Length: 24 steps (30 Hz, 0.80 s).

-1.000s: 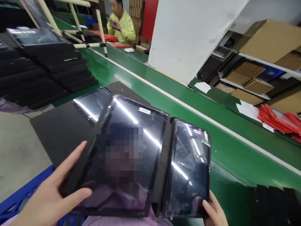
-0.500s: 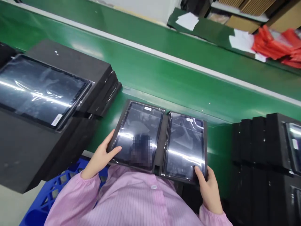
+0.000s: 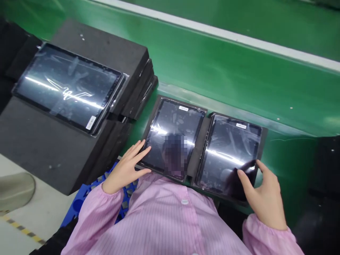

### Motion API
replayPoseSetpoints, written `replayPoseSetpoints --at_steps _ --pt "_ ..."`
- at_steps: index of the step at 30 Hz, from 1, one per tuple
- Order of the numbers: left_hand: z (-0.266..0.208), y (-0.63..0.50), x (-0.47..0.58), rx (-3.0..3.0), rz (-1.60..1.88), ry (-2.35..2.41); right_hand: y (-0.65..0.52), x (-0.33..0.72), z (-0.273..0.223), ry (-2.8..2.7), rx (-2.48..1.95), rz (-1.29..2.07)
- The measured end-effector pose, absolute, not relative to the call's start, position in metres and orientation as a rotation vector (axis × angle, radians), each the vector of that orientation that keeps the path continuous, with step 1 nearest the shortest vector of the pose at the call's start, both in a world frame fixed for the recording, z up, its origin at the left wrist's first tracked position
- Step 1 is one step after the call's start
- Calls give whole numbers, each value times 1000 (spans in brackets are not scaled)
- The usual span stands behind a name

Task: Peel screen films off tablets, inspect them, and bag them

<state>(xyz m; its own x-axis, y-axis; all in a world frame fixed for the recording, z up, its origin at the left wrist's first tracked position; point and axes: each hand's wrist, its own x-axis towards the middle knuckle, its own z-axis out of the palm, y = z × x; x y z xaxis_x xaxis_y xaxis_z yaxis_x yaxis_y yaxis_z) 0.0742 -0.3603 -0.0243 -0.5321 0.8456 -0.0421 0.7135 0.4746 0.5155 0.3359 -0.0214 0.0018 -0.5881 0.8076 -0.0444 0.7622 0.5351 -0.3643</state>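
Observation:
A dark foam tray (image 3: 201,147) lies on the green bench in front of me with two tablets set side by side. The left tablet (image 3: 176,122) and the right tablet (image 3: 225,136) each have a glossy dark screen under clear film and a small white label near the top. At the lower left corner of the left tablet is my left hand (image 3: 123,171), its fingers spread flat over the edge. My right hand (image 3: 267,193) is at the tray's right side, thumb over the right tablet's lower corner and index finger at its edge, apart from each other.
To the left is a stack of dark foam trays (image 3: 106,40) with a larger tablet (image 3: 70,86) on top. Dark blurred blocks (image 3: 325,177) stand at the right. A blue plastic crate (image 3: 77,203) is below the bench edge. A white strip (image 3: 186,26) crosses the green surface.
The view has shifted down and left, closer to the bench. My left hand's fingers have come up onto the tray's edge and spread; my right hand's thumb and index finger have parted.

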Motion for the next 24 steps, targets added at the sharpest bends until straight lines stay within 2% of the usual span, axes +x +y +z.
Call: replayPoseSetpoints --at_steps 5,12,17,24 --pt "-25 -366 58 1465 715 2431 -10 301 14 -2747 -1091 418" --pt "-44 -356 61 1427 903 2475 -4 187 19 -2990 -381 380" --pt "-62 -349 68 1491 909 2581 -1 120 -3 -2885 -337 534" --pt "-70 -348 66 1521 918 2665 -4 113 -10 -2550 -295 744"
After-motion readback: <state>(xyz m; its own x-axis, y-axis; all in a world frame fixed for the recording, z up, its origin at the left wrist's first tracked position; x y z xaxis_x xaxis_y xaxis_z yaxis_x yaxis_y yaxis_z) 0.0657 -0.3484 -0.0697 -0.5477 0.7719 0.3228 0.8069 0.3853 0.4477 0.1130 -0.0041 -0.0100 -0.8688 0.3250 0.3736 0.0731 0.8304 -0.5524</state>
